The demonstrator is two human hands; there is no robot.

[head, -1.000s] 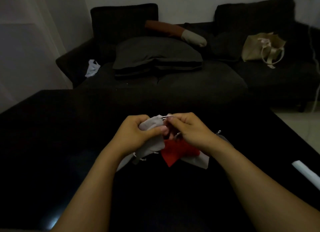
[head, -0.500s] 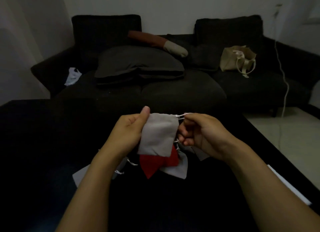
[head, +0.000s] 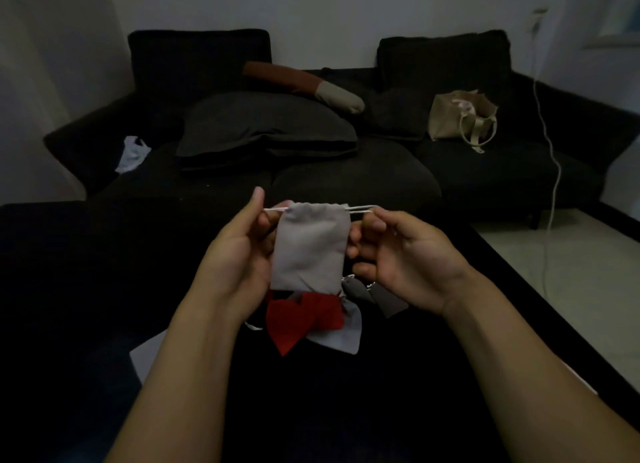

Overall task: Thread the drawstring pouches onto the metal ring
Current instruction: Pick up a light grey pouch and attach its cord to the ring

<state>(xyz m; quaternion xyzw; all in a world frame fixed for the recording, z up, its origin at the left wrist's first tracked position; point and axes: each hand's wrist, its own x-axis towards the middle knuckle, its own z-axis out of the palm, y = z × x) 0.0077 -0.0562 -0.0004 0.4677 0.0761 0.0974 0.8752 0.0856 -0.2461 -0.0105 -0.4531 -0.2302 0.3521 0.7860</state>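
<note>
Head view: mid-frame, the soft grey cloth pouch (head: 309, 248) hangs upright. The left hand (head: 239, 255) and right hand (head: 403, 255) pinch its white drawstring (head: 360, 209), stretched sideways. No metal ring shows.

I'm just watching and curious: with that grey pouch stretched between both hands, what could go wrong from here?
The left hand and right hand pinch the thin drawstrings of the grey pouch; a cord could slip free. The red pouch hanging below might tangle. In this dim light, I can't see the ring clearly.
</note>
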